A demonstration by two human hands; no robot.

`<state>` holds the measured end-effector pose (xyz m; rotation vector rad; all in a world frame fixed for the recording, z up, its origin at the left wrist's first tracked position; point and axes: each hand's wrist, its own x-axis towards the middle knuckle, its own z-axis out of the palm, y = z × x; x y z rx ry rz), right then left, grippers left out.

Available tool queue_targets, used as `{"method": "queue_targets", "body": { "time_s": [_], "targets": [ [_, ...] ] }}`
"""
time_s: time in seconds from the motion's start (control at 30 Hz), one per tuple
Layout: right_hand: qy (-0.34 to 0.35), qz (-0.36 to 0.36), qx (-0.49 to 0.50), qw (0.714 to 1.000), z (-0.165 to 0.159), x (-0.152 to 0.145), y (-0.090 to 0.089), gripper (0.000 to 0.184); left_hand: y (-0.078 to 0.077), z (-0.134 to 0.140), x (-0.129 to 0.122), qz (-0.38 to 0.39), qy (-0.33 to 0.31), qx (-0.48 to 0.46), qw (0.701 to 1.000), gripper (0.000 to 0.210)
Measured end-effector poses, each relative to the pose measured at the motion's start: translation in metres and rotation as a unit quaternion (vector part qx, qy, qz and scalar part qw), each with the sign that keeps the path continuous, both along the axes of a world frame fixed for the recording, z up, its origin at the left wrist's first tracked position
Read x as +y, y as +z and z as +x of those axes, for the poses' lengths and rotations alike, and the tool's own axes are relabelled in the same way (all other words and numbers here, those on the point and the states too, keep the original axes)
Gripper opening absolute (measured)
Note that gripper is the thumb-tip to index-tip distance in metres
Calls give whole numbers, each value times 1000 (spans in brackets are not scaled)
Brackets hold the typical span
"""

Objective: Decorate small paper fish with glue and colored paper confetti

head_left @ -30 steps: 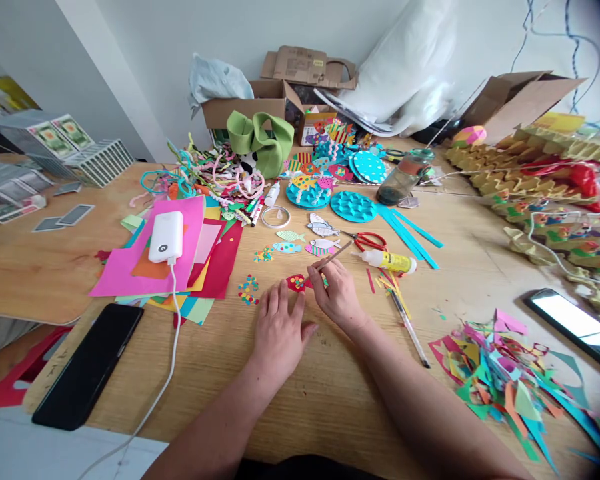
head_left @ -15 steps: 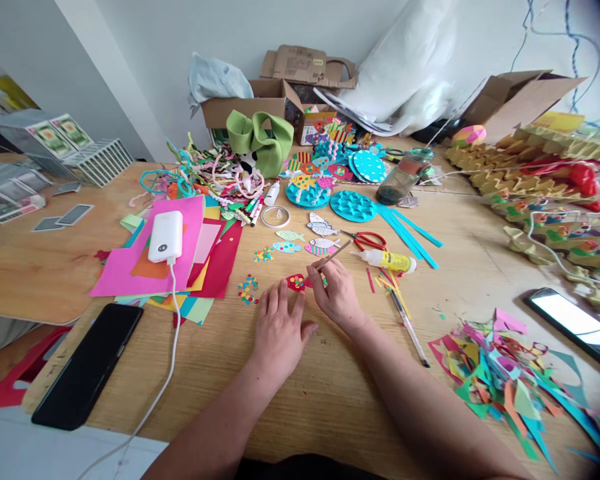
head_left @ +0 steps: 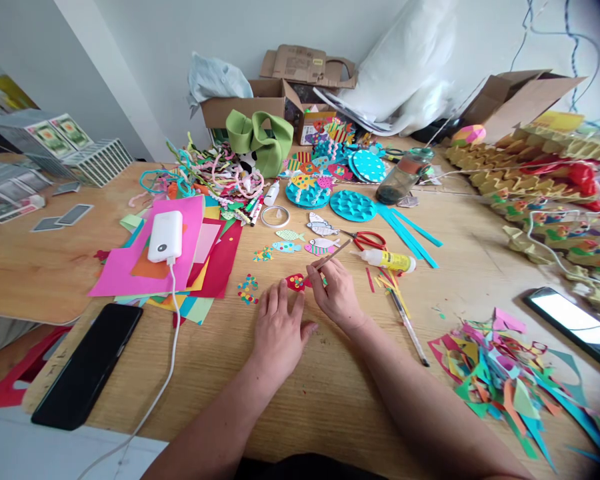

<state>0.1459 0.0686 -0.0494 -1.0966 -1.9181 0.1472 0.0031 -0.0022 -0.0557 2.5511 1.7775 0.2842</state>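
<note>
A red paper fish [head_left: 295, 283] with coloured dots lies flat on the table between my hands. My left hand [head_left: 280, 320] rests palm down with its fingers stretched out, the fingertips beside the fish's lower edge. Pinched in my right hand [head_left: 336, 293] is a thin brown stick [head_left: 336, 253], its lower end hidden by my fingers near the fish's tail. Loose paper dots [head_left: 248, 289] lie left of the fish, with a smaller heap of dots [head_left: 263, 254] above. Several patterned paper fish [head_left: 287, 247] are spread just beyond.
Red-handled scissors [head_left: 370, 240], a glue bottle [head_left: 391, 261] and a pen [head_left: 411, 328] lie right of my hands. Paper scraps [head_left: 515, 387] are heaped at front right. Coloured sheets [head_left: 115, 273] under a white power bank [head_left: 165, 236] and a black phone [head_left: 87, 367] lie left. A glass jar [head_left: 405, 177] stands behind.
</note>
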Motion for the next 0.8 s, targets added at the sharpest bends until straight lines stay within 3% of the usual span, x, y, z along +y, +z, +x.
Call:
{"method": "queue_targets", "body": {
  "time_s": [0.8],
  "targets": [
    [7,17,1,1000,0,1,-1,18,-2,0,0,7,-5,-1,1000,58]
  ]
}}
